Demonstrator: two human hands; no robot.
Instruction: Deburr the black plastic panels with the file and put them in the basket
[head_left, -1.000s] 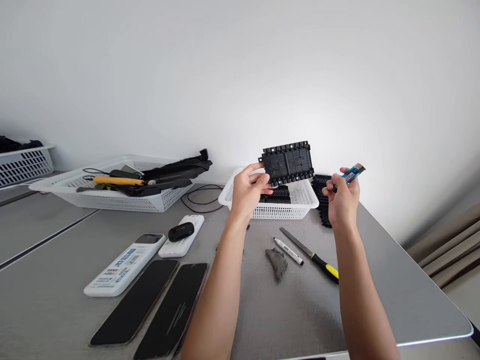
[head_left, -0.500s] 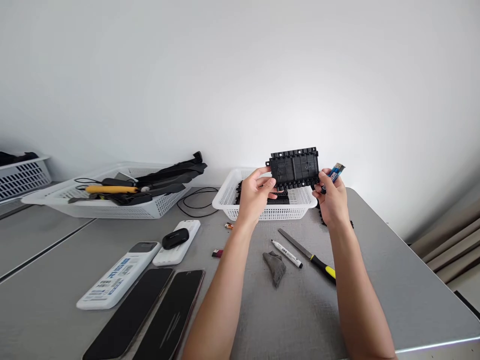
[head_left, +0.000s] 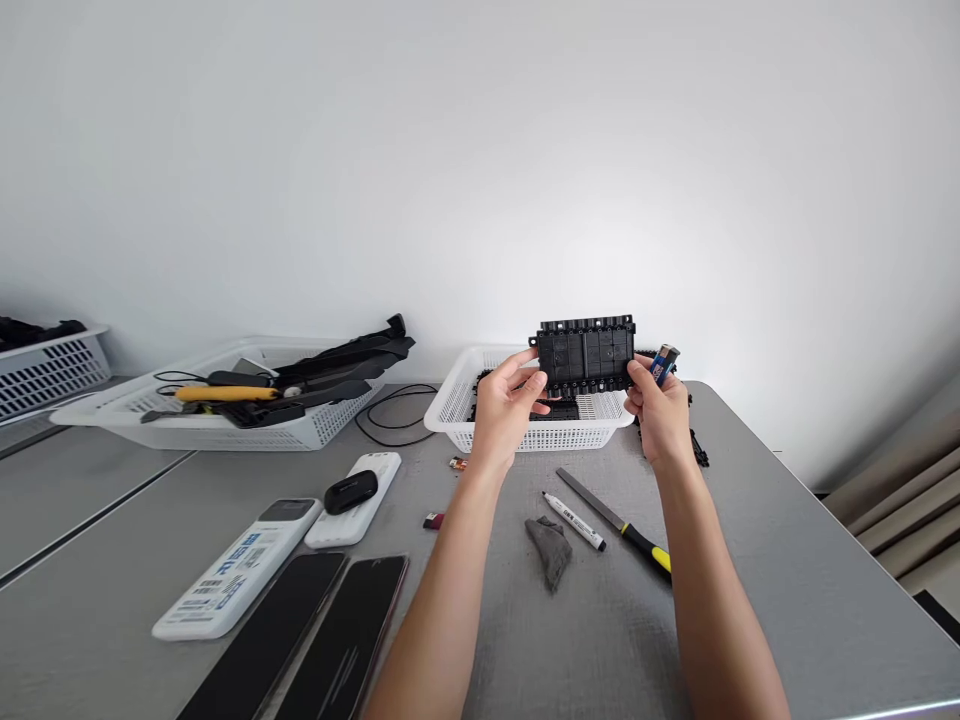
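Observation:
A flat black plastic part (head_left: 586, 357) with ribbed, toothed long edges is held up above the white basket. My left hand (head_left: 504, 405) grips its left end, thumb in front and fingers behind. At the other end, the thumb and fingers of my right hand (head_left: 658, 412) pinch the part's edge. That same hand also keeps a blue lighter (head_left: 661, 365) tucked in its fingers, metal top pointing up. Below, the white basket (head_left: 551, 438) holds more black plastic parts, partly hidden by the held one.
On the grey table (head_left: 570, 650) lie a file (head_left: 592, 500), a marker (head_left: 574, 520), a grey cloth (head_left: 550, 552) and a red lighter (head_left: 433, 521). Power banks (head_left: 236, 570) and phones (head_left: 341, 640) are at left. Behind stands a tool basket (head_left: 285, 437). Black parts (head_left: 699, 447) lie beyond my right hand.
The black part has tilted slightly and sits more level. The lighter has turned more upright in my right hand. The whole view has shifted a little, so the table things appear lower.

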